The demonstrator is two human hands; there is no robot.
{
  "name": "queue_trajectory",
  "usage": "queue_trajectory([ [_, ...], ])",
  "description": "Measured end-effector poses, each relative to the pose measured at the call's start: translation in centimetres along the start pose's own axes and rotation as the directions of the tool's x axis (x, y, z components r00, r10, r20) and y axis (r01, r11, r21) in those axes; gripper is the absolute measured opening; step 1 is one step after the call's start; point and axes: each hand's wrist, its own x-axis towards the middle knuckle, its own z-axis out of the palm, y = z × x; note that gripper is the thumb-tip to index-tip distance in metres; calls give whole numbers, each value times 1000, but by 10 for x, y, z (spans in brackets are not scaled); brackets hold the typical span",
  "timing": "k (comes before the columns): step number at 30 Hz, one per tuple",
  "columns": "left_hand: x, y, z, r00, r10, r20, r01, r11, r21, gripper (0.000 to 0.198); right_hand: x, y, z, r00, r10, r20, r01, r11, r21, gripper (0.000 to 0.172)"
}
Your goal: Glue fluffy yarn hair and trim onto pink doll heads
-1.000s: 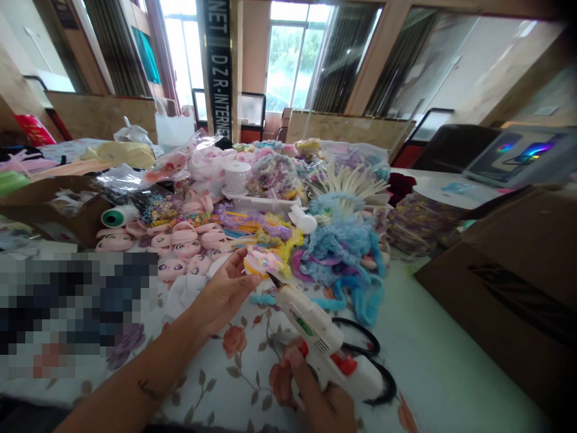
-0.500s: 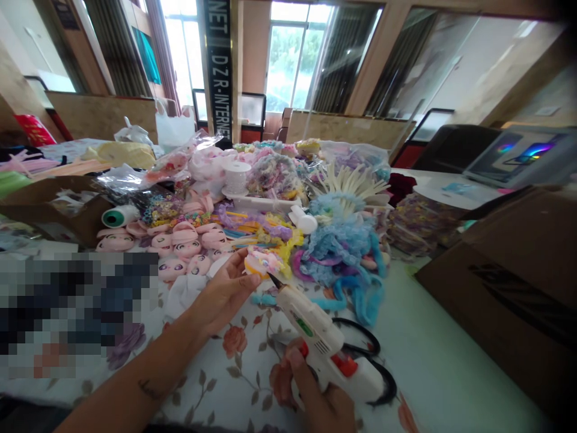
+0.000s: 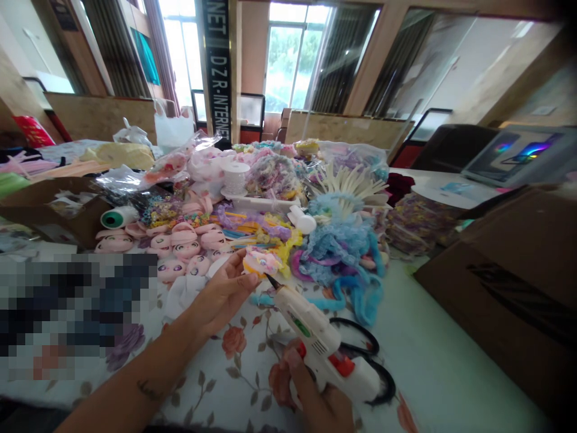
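My left hand pinches a small doll head with pink, white and yellow trim; its exact make is hard to see. In my right hand is a white hot glue gun with a green label and red parts, my fingers wrapped round its handle. The gun's dark nozzle points up and left and reaches the lower right edge of the doll head; whether it touches I cannot tell. Black-handled scissors lie on the flowered cloth, partly hidden behind the gun.
Several doll faces lie left of centre, by a green-centred thread spool. Blue ruffled trim and blue fuzzy strip heap at right. A cardboard box stands far right, an open carton far left. The flowered tablecloth covers the front.
Almost nothing differs. The whole view shifts a few pixels, while both hands, the doll head and the glue gun keep the same positions relative to each other.
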Motion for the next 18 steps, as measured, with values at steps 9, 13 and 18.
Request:
queue_trajectory([
  [9,1,0,-1,999,11,39,-10,1000,-21,40,0,-3,-2,999,15,34,-17,999,43,48],
  [13,0,0,-1,1000,-12,-1,12,1000,-23,43,0,-2,-1,1000,-2,18,2,1000,15,47],
  [18,1,0,-3,1000,-30,8,30,998,-50,43,0,-3,1,1000,-11,7,11,999,53,49],
])
